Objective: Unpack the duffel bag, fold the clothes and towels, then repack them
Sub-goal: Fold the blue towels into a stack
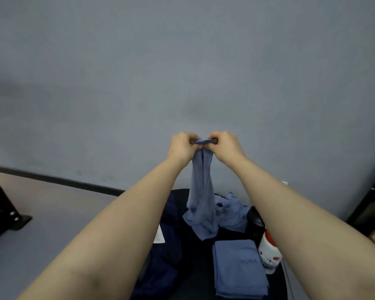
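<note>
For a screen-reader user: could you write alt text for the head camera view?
Both hands, left hand and right hand, pinch the top edge of a crumpled light blue cloth, holding it up before a grey-blue wall. Below lie a folded blue towel stack, dark navy clothes and a white-and-red bottle.

The right forearm (307,215) is covering part of the white-and-red bottle (268,252), and the bottle's print is staying too blurred to read. Left of the bottle, the folded blue towel (238,269) is running off the bottom edge. The left forearm (108,239) is hiding most of the dark navy garment (167,245) and its white tag (159,236).
</note>
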`<state>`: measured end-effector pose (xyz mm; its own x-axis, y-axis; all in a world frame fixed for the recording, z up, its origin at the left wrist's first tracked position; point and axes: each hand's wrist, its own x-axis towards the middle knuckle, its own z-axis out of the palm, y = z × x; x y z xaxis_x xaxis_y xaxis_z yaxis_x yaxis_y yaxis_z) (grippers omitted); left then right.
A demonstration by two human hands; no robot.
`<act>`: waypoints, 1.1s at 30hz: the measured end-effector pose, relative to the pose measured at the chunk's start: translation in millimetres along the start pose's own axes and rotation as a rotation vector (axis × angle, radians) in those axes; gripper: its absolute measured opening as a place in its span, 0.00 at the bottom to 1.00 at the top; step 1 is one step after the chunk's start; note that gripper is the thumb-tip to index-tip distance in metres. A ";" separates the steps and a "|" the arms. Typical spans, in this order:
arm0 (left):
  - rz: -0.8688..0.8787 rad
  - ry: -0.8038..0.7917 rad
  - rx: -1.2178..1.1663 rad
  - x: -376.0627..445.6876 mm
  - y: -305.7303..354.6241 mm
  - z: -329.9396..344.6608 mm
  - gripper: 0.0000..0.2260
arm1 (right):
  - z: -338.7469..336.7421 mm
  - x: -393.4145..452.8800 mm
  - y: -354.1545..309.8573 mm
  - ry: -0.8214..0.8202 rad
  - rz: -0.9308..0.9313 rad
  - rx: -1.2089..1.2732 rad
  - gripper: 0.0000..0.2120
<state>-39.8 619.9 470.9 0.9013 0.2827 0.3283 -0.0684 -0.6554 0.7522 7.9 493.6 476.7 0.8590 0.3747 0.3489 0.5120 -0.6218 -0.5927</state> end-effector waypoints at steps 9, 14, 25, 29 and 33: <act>-0.019 0.071 -0.199 -15.9 41.1 -56.0 0.04 | -30.6 -31.3 -34.8 0.013 0.071 0.101 0.07; 0.003 0.117 -0.245 -27.9 65.5 -86.5 0.11 | -60.0 -40.0 -51.4 0.037 0.071 0.029 0.11; 0.017 0.181 -0.371 -71.5 108.0 -136.2 0.16 | -77.2 -71.2 -57.3 0.012 0.079 -0.089 0.11; -0.004 0.250 -0.430 -81.5 111.0 -154.1 0.15 | -73.6 -84.4 -52.0 -0.026 0.103 -0.086 0.10; -0.008 0.307 -0.432 -91.3 111.6 -167.0 0.10 | -78.3 -93.9 -49.1 0.003 0.133 -0.075 0.10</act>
<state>-201.2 637.9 620.2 0.7404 0.5210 0.4247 -0.2904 -0.3218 0.9012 -97.5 435.1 529.8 0.9191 0.2841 0.2730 0.3928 -0.7152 -0.5781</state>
